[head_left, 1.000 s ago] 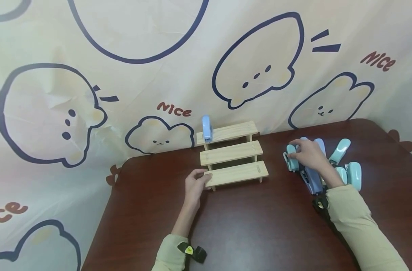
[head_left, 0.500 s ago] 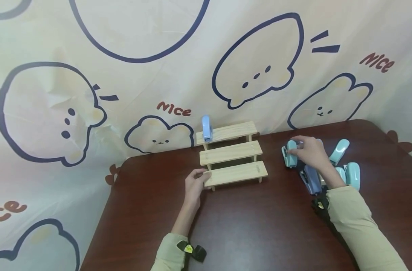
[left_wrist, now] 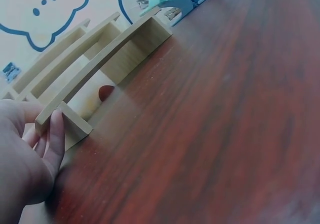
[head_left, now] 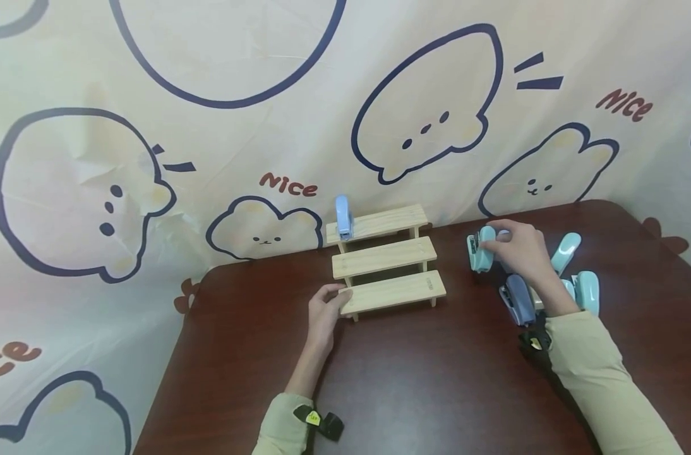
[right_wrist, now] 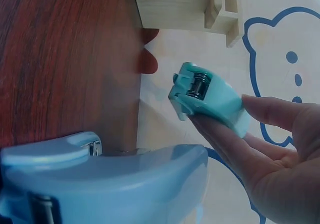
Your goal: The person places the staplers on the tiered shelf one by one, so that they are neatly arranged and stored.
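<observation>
A mint-green stapler (head_left: 482,251) is pinched between the thumb and fingers of my right hand (head_left: 522,253), at the right of the head view. In the right wrist view that stapler (right_wrist: 220,101) appears above the table, apart from a big blue stapler (right_wrist: 110,179). My left hand (head_left: 323,316) pinches the left end of the lowest step of a three-step wooden rack (head_left: 391,294); the left wrist view has the thumb and fingers about the board's end (left_wrist: 47,119). Upright on the top step's left end stands a light blue stapler (head_left: 343,218).
Below and right of my right hand lie a grey-blue stapler (head_left: 518,300), a mint stapler (head_left: 587,292) and another mint stapler tilted up (head_left: 565,253); others are partly hidden by the arm. A printed cloth (head_left: 254,139) hangs behind the dark wooden table (head_left: 414,379).
The right hand has lifted the mint-green stapler slightly up and away from the grey-blue one. The left hand and the rack hold the same place.
</observation>
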